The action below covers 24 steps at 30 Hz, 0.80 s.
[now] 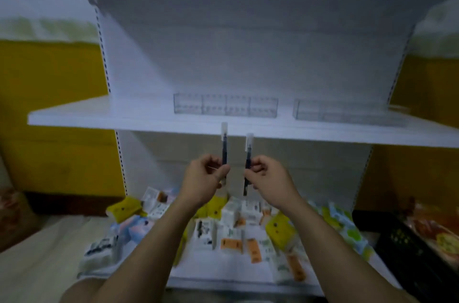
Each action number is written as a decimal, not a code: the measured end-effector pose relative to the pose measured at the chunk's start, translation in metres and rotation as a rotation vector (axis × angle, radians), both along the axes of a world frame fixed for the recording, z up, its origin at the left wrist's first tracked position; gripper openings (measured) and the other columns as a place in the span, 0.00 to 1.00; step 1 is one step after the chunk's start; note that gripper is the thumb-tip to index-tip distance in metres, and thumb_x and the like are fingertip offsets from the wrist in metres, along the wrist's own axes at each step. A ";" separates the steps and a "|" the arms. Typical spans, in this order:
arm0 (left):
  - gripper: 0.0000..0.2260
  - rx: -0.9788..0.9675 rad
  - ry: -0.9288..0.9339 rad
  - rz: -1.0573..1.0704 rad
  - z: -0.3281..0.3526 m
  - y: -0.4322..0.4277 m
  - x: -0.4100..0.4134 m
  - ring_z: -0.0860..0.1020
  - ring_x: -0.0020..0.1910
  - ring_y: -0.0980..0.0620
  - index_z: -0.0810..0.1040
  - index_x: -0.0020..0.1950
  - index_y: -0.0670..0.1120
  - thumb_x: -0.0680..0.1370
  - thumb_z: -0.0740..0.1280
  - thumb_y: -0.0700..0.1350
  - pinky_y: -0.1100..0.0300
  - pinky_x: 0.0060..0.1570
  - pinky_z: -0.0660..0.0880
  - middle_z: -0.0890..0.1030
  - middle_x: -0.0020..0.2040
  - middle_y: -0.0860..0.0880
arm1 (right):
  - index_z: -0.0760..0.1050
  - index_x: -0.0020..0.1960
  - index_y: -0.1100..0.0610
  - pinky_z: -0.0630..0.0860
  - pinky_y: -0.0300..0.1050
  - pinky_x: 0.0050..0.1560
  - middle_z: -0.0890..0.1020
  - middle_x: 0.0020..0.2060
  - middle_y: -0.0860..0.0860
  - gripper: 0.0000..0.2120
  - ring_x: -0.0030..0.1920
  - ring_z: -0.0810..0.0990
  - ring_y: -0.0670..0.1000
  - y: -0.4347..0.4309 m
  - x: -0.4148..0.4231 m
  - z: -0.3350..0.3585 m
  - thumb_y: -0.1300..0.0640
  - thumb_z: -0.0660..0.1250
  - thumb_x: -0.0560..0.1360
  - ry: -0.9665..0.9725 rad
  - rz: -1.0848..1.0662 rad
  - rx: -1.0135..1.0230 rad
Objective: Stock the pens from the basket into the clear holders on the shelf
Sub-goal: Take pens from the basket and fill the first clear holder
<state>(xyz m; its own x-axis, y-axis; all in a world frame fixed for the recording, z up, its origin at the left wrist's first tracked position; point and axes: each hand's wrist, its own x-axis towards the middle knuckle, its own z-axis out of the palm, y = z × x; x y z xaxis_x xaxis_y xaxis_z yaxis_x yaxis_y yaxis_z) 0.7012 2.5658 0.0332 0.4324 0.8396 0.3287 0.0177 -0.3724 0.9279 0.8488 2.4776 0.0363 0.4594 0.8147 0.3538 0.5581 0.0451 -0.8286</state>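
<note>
White shelf [124,116], clear holders [225,106], left hand [207,177] pinching left pen [224,147], right hand [268,177] pinching right pen [248,153], both upright, caps up

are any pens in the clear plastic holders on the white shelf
No, both clear plastic holders look empty; the left hand and right hand each hold a dark clear-capped pen below the white shelf.

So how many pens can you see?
2. The left hand holds one pen upright; the right hand holds the other pen upright beside it. More may be hidden out of view.
</note>
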 end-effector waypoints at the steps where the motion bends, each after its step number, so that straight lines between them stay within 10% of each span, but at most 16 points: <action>1: 0.06 0.034 -0.023 0.006 0.016 0.000 -0.002 0.78 0.35 0.50 0.76 0.41 0.45 0.77 0.70 0.39 0.59 0.33 0.77 0.79 0.36 0.47 | 0.77 0.45 0.53 0.75 0.49 0.39 0.73 0.31 0.46 0.03 0.33 0.72 0.48 0.001 -0.001 0.016 0.56 0.71 0.74 -0.019 0.018 0.024; 7: 0.11 0.169 -0.087 0.043 0.096 0.018 -0.009 0.80 0.37 0.52 0.79 0.56 0.49 0.76 0.71 0.38 0.56 0.37 0.81 0.81 0.40 0.48 | 0.78 0.52 0.53 0.81 0.55 0.48 0.81 0.37 0.49 0.07 0.41 0.82 0.50 0.023 -0.012 0.099 0.57 0.71 0.74 -0.077 0.043 0.119; 24: 0.07 0.267 -0.087 0.299 0.177 0.197 -0.012 0.81 0.42 0.58 0.81 0.51 0.49 0.73 0.74 0.43 0.64 0.44 0.77 0.84 0.42 0.53 | 0.79 0.51 0.54 0.81 0.49 0.47 0.82 0.40 0.50 0.05 0.41 0.82 0.48 0.208 -0.006 0.182 0.59 0.70 0.75 -0.063 0.128 0.242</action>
<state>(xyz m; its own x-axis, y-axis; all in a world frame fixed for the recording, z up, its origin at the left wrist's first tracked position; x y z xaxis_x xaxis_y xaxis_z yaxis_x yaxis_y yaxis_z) 0.6894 2.7628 0.2106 0.1431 0.8043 0.5767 0.0879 -0.5907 0.8021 0.8433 2.6854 0.2187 0.3292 0.7530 0.5698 0.5853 0.3108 -0.7489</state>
